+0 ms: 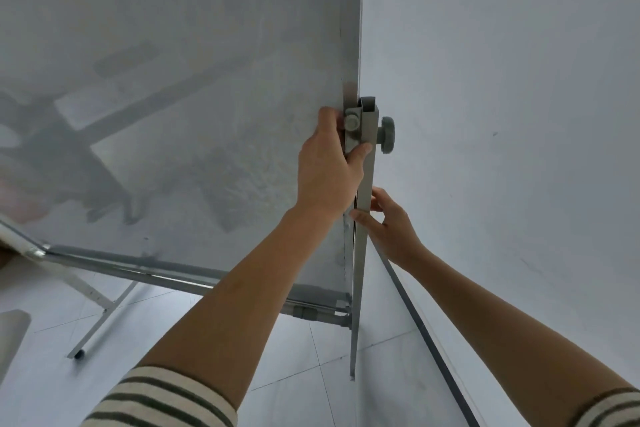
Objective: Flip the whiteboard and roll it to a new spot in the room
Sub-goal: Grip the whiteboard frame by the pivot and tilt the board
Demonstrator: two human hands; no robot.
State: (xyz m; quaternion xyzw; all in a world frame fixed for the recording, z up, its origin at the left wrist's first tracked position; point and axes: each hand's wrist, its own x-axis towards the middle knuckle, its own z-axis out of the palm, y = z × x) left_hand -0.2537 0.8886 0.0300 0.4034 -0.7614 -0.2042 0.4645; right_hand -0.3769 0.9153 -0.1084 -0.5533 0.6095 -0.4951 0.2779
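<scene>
At the right edge of the whiteboard (173,97), both hands work on the stand's upright post (362,211). The board fills the upper left of the view, its grey surface smeared and reflecting dim shapes; it is tilted, with its lower frame edge running diagonally across the lower left. The board stands close beside a plain wall (502,114), and a dark baseboard (426,333) runs along the wall's foot. The left hand (329,166) is clenched on the pivot bracket (356,121) at the top of the post: its thumb presses on the post's front face just below the bracket, and its fingers (327,114) wrap over the board's edge. A grey knob (386,139) projects from the post's right side, just beside the thumb and not touched by it. The right hand (389,222) sits lower, grasping the post, thumb on the near face and fingers curled around the far side. The post reaches down to a pale tiled floor (294,374). A stand leg (104,319) angles to the floor at the lower left, ending in a small dark foot. Striped sleeves (162,399) cover both upper forearms at the bottom edge of the view.
</scene>
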